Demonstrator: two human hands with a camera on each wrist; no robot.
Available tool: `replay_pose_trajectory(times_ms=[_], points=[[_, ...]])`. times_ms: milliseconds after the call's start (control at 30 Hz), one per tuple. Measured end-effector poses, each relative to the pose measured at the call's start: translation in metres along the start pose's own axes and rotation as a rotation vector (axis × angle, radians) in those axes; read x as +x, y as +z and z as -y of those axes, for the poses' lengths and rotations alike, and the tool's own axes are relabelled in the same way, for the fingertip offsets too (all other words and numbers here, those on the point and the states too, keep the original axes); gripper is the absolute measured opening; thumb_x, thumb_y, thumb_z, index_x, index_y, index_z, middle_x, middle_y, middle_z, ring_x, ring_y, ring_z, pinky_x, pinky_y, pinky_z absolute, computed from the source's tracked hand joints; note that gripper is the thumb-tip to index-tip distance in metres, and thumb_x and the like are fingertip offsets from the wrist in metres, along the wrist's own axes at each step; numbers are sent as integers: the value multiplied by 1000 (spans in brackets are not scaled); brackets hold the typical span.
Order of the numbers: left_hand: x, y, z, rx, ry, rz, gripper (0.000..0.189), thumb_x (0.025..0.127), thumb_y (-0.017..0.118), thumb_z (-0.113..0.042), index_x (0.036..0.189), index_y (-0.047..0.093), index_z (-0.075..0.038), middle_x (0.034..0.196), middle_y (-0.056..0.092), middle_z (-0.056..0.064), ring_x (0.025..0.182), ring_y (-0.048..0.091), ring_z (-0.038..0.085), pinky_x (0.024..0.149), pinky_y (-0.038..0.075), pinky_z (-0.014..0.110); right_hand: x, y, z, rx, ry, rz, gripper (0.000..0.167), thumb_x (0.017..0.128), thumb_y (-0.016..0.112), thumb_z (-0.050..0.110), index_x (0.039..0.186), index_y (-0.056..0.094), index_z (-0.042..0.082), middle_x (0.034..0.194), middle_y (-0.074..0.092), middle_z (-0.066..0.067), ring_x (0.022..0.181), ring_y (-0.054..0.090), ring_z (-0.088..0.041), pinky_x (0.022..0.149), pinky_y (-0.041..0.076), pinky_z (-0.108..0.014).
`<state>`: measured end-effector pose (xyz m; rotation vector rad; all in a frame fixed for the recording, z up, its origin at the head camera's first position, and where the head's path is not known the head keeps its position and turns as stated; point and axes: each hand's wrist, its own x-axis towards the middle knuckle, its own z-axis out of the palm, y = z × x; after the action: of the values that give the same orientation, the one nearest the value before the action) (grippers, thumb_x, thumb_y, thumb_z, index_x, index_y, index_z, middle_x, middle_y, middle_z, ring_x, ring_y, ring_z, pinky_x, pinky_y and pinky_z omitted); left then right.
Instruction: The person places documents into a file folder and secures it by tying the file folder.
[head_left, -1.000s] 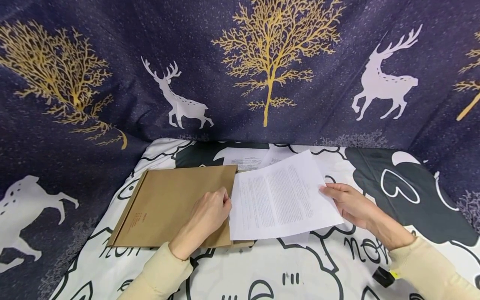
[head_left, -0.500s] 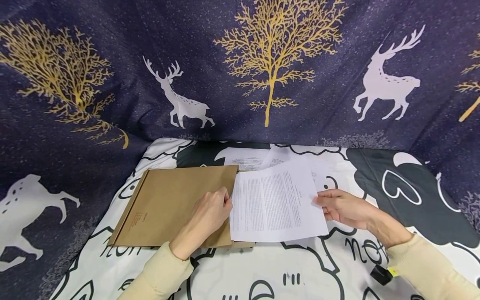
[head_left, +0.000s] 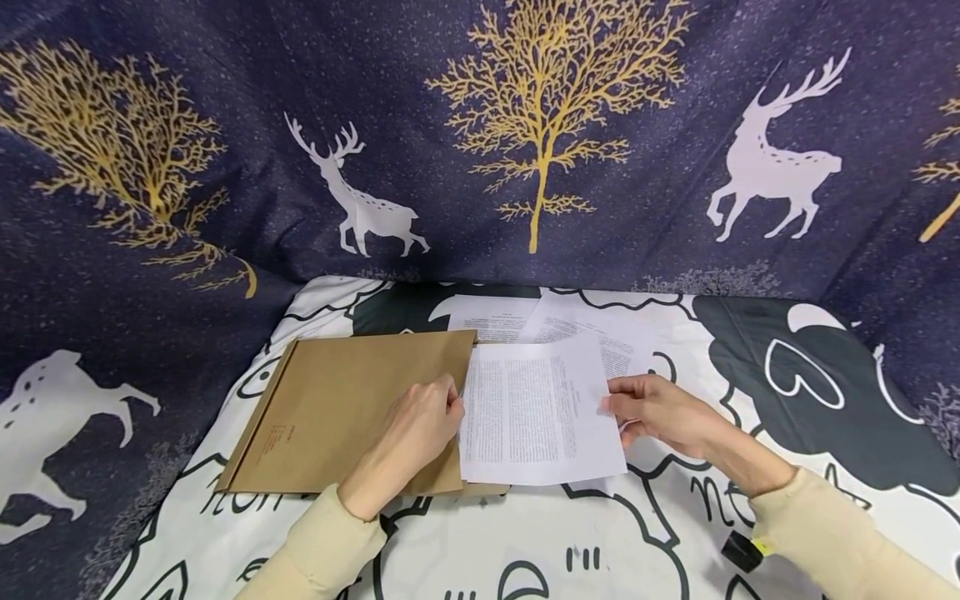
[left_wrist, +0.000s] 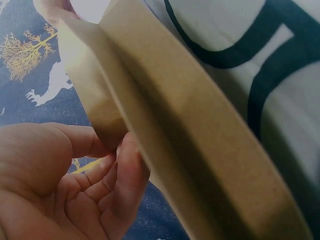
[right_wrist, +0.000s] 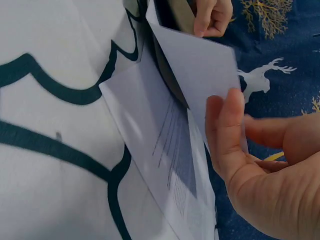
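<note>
White sheet (head_left: 528, 412), densely printed, right grip (head_left: 663, 415) pinching it, left grip (head_left: 422, 423) pinching brown envelope (head_left: 345, 392)

head — high, forward-down, wide | wrists — close, past fingers (right_wrist: 231, 127) | all share: envelope (head_left: 337, 400)

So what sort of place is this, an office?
Probably not; it looks more like a makeshift indoor corner, perhaps in a home. A dark deer-print cloth hangs behind, a black-and-white cartoon cloth spreads below, and a brown envelope and printed papers are on it.
</note>
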<state>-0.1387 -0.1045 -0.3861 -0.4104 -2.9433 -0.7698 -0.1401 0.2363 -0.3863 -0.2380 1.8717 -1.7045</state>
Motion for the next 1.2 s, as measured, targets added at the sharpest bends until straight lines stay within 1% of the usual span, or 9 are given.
replay_pose_trajectory(times_ms=[67, 200, 367, 567, 767, 900, 1067, 1133, 1200], points=[[0, 0, 0, -5, -1, -1, 15, 94, 66, -6, 81, 59, -9, 62, 49, -1, 53, 46, 15, 47, 35, 28, 1, 2, 1, 8, 5, -20, 30, 107, 51, 7, 125, 53, -16, 99, 70, -16, 80, 68, -20, 67, 57, -31], [0, 1, 0, -3, 5, -4, 15, 93, 66, -6, 81, 58, -10, 62, 49, -2, 53, 46, 14, 47, 34, 28, 5, 6, 0, 43, 19, -13, 20, 107, 51, 5, 114, 57, -12, 88, 66, -12, 74, 67, -17, 68, 58, -30], [0, 0, 1, 3, 7, -5, 16, 93, 65, -6, 80, 57, -10, 62, 49, -2, 53, 46, 14, 47, 35, 29, 13, 14, -2, 59, 35, -2, 14, 104, 55, 2, 108, 59, -11, 82, 62, -9, 71, 67, -17, 70, 59, -31], [0, -1, 0, 6, -1, 2, 15, 94, 65, -6, 81, 58, -10, 63, 49, -1, 54, 47, 15, 48, 35, 29, 24, 25, -3, 13, 43, 2, 12, 101, 58, 1, 104, 62, -11, 81, 67, -12, 70, 69, -19, 69, 60, -33], [-1, -2, 0, 5, 10, -8, 15, 93, 66, -5, 81, 58, -10, 63, 51, -1, 55, 48, 16, 49, 36, 30, 34, 35, -3, -9, 44, 1, 10, 97, 60, -5, 104, 61, -11, 79, 68, -12, 69, 69, -20, 68, 60, -33], [-1, -2, 1, 4, 16, -10, 15, 92, 66, -5, 80, 58, -10, 62, 50, -2, 55, 48, 16, 50, 37, 31, 41, 41, -3, -12, 51, -9, 12, 94, 62, -10, 106, 60, -12, 79, 67, -11, 68, 69, -20, 66, 60, -33], [-1, -1, 1, 4, 25, -5, 15, 93, 65, -4, 81, 58, -10, 62, 50, -1, 55, 48, 16, 49, 39, 31, 48, 50, -1, -25, 52, -25, 13, 93, 64, -11, 105, 59, -12, 78, 64, -10, 68, 69, -21, 66, 60, -33], [-1, -2, 1, 6, 28, -4, 14, 93, 64, -4, 81, 58, -10, 63, 50, -1, 55, 49, 16, 49, 39, 31, 51, 54, -1, -26, 49, -36, 17, 92, 65, -11, 107, 58, -12, 78, 64, -10, 68, 69, -22, 66, 60, -34], [-1, -2, 1, 7, 27, -2, 14, 93, 64, -4, 81, 58, -9, 63, 50, -1, 55, 49, 16, 49, 38, 31, 54, 57, -1, -27, 43, -41, 23, 92, 65, -12, 113, 54, -12, 79, 65, -11, 67, 69, -22, 66, 60, -35]])
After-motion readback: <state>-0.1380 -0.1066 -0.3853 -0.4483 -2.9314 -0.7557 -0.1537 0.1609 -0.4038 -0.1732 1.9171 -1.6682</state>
